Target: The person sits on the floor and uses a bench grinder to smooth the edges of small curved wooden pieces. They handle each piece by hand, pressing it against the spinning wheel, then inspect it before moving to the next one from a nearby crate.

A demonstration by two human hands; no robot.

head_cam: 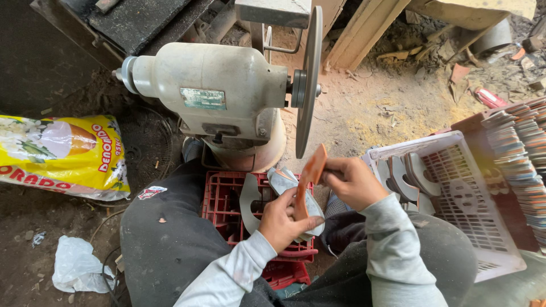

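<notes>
Speaker one: Sitting at a cream bench grinder on a dirt floor, a person holds one orange curved sole-shaped piece up near the edge of its thin grinding disc, just short of touching. What are the hands doing?

Speaker two: The right hand is closed, pinching the piece's upper part; the left hand grips its lower end, together with a few grey curved pieces. Both rest over a red crate between the knees.

Speaker one: How would the step go well?

Speaker two: Probably by keeping both grips firm, presenting only the edge squarely and lightly, with fingertips clear of the disc. A white basket with more grey pieces sits to the right.
</notes>
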